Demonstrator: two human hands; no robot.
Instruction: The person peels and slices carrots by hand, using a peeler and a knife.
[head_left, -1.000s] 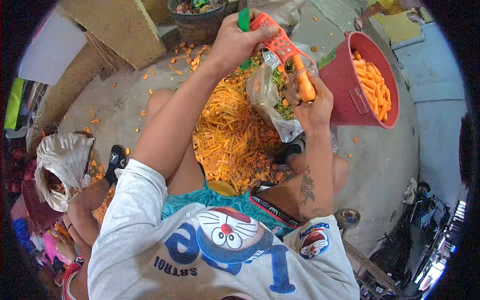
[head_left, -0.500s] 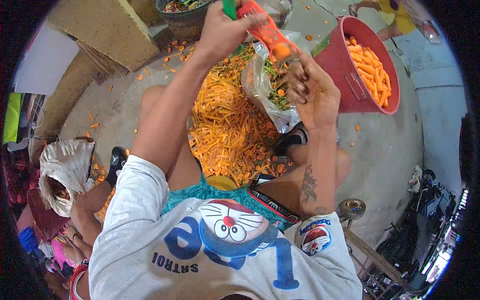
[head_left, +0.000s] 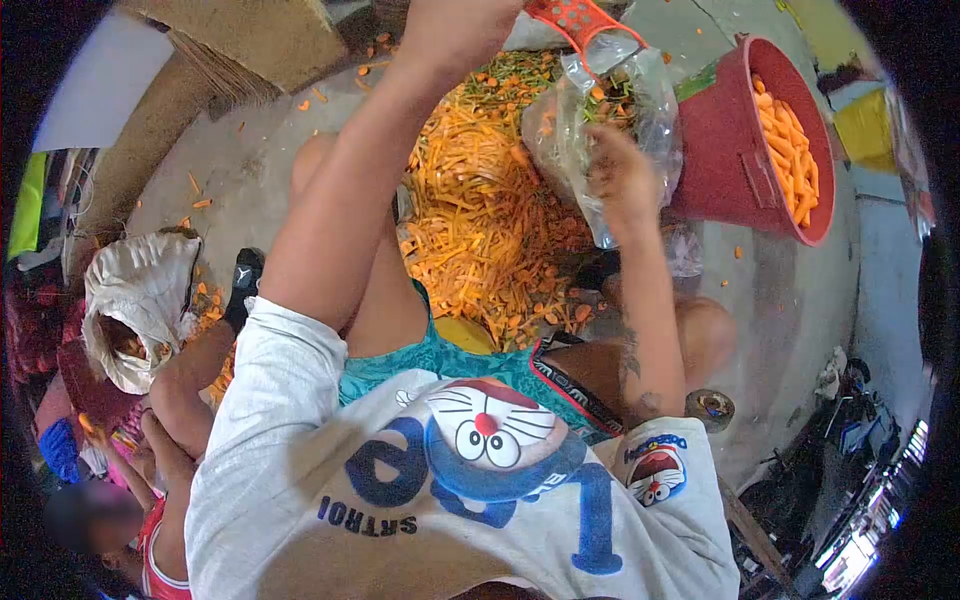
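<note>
My left hand (head_left: 465, 35), partly cut off by the top edge, is closed around a red plastic tool (head_left: 572, 20) with holes and a looped end. My right hand (head_left: 628, 185) hovers over the clear plastic bag (head_left: 560, 150), its fingers smeared by motion. Green and orange scraps (head_left: 612, 108) show inside the bag. A blurred orange piece (head_left: 525, 165) appears to the left of the bag. Below, between my legs, spreads a large heap of carrot peelings (head_left: 465, 210).
A tilted red bucket (head_left: 715, 150) of peeled carrots (head_left: 790, 150) stands at right. At left lies a white sack (head_left: 145, 300). Another person's hand (head_left: 105, 440) holds an orange piece at lower left. A motorcycle (head_left: 850, 450) is at lower right.
My right hand has drawn back from the end of the red tool, toward me. The tool and my left hand have shifted up in view. The surroundings have slid to the right.
</note>
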